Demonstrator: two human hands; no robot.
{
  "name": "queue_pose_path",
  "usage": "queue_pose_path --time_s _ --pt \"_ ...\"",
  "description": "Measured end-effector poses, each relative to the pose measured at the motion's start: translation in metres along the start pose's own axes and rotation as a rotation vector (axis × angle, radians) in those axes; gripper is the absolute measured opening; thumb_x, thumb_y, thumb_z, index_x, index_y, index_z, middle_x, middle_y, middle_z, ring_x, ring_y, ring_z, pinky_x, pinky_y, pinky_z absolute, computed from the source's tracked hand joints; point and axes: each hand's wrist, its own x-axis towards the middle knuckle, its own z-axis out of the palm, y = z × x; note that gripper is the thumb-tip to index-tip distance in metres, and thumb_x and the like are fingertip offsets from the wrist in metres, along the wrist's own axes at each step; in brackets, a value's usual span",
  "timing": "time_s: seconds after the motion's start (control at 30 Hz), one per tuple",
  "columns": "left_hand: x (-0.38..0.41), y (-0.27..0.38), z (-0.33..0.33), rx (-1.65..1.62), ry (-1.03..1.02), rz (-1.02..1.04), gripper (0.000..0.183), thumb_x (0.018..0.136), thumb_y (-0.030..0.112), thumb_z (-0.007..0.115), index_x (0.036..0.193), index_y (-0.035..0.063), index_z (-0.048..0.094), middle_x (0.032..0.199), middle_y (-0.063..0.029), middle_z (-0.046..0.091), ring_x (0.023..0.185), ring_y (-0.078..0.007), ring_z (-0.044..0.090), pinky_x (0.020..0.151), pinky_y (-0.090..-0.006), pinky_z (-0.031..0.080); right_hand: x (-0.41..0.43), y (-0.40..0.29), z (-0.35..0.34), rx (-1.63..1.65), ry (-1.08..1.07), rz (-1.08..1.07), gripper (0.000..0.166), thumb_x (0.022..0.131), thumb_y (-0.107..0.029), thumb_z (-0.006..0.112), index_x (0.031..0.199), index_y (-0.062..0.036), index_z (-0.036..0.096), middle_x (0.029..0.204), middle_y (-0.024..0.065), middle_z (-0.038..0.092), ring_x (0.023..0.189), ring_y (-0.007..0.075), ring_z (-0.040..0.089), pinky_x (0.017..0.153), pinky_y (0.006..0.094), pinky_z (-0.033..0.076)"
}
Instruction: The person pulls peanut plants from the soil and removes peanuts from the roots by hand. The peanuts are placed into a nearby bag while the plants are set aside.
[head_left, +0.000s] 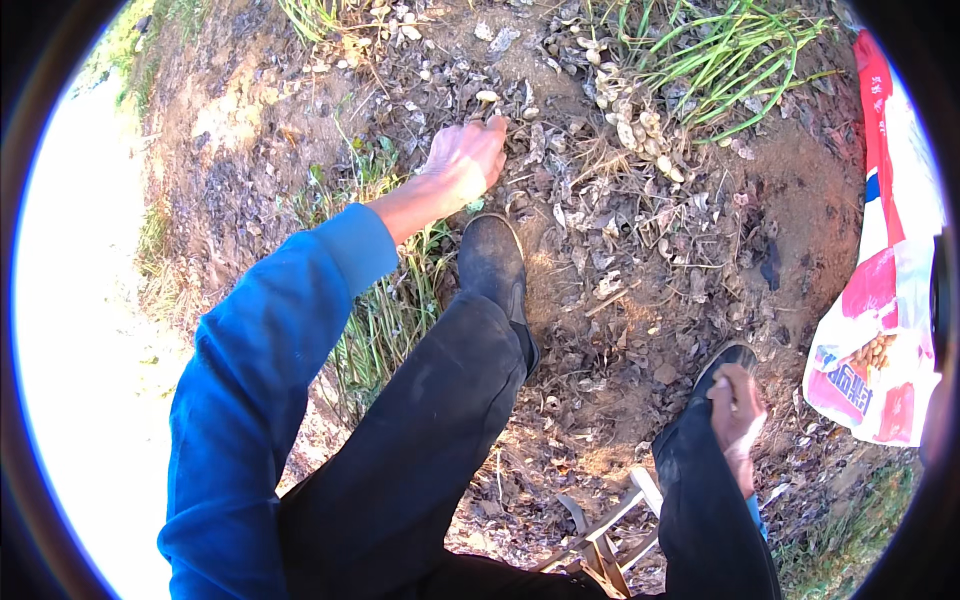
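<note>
My left hand (469, 154) is low over the leaf-strewn soil beyond my left shoe, its fingers bent downward. Just past the fingertips lies a pale peanut pod (487, 96); whether the fingers pinch anything is hidden. My right hand (739, 412) hangs curled beside my right shin, above the dark shoe. What it may hold cannot be made out. Ahead, a cluster of peanut pods (637, 131) lies on the ground by the green stems of a peanut plant (727, 64).
A red and white plastic sack (874, 300) lies at the right, with peanuts (874, 351) visible at its lower part. Beneath me is a wooden stool frame (600, 536). Grass (382, 337) grows beside my left leg. More pods (397, 22) are scattered at the top.
</note>
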Motion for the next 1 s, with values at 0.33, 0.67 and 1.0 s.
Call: queue_pose_path --time_s 0.33,0.67,1.0 --pt "0.035 -0.032 -0.052 -0.473 0.031 -0.408 0.034 0.086 0.006 0.058 0.118 0.0111 0.067 0.111 -0.0131 0.070 0.081 -0.0167 0.069 0.077 -0.0296 0.058 0.011 -0.012 0.019 0.120 -0.032 0.298 0.013 0.088 -0.003 0.059 0.099 -0.0050 0.065 0.075 0.0086 0.064 0.060 0.0144 0.057 0.057 0.0297 0.047" --pt "0.066 -0.028 -0.019 -0.013 -0.009 -0.066 0.032 0.082 0.002 0.060 0.114 -0.0011 0.067 0.120 -0.0198 0.064 0.100 -0.0330 0.067 0.098 -0.0382 0.052 0.014 -0.022 0.022 0.259 -0.006 0.428 0.013 0.089 -0.002 0.058 0.100 -0.0058 0.064 0.070 0.0032 0.060 0.053 0.0076 0.050 0.049 0.0265 0.042" --pt "0.055 -0.043 -0.028 -0.200 0.072 -0.156 0.010 0.087 0.004 0.060 0.095 0.0051 0.067 0.095 -0.0138 0.069 0.085 -0.0242 0.068 0.087 -0.0381 0.056 0.017 -0.016 0.022 0.334 0.013 0.436 0.013 0.091 -0.002 0.057 0.101 -0.0061 0.064 0.071 0.0016 0.062 0.050 0.0048 0.049 0.046 0.0235 0.040"
